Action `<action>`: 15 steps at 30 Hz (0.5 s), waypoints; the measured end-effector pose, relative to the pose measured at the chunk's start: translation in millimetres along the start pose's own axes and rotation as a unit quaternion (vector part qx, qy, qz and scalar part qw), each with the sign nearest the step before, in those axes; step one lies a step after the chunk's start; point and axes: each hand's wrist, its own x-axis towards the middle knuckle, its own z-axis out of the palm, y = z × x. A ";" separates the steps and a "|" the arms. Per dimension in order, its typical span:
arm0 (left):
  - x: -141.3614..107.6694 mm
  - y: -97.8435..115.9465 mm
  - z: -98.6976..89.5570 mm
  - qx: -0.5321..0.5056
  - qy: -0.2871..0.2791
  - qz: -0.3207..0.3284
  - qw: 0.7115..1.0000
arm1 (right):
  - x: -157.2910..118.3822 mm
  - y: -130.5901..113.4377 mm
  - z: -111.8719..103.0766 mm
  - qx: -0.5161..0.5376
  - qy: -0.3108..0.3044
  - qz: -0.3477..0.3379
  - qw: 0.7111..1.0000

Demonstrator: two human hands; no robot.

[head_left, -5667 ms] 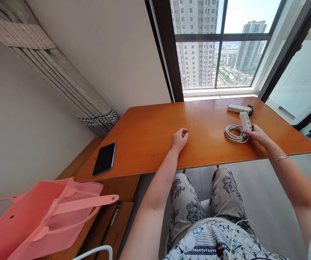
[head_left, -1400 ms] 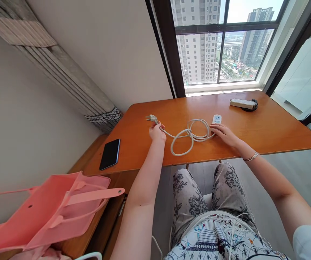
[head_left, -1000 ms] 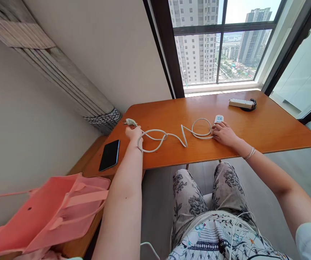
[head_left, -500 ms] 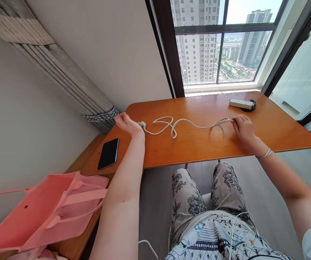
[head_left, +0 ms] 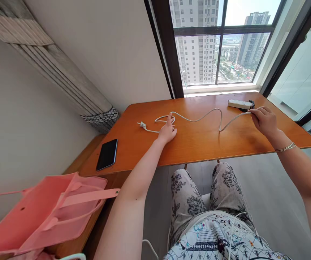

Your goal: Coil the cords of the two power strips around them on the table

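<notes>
A white power cable [head_left: 201,118] lies in loose bends across the wooden table. Its plug [head_left: 142,125] rests toward the left end. My right hand [head_left: 265,121] pinches the cable's right part and lifts it slightly off the tabletop. Over the loop in the cable's left half is my left hand [head_left: 167,130], fingers apart, with the fingertips at the cable. Whether they press on it I cannot tell.
A black phone [head_left: 107,154] lies at the table's [head_left: 195,144] left side. Near the back right, a white power strip [head_left: 240,104] sits with a black cord beside it. A pink bag [head_left: 47,213] stands at lower left. The window [head_left: 220,54] is behind the table.
My left hand has moved right, from beside the plug to the cable's loop. My right hand has moved right, drawing the cable with it; the cable's bends have changed shape.
</notes>
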 end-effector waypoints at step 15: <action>-7.3 -112.1 -117.1 -0.026 0.339 -0.205 0.918 | -50.4 123.5 -31.0 -0.211 -0.141 0.161 0.954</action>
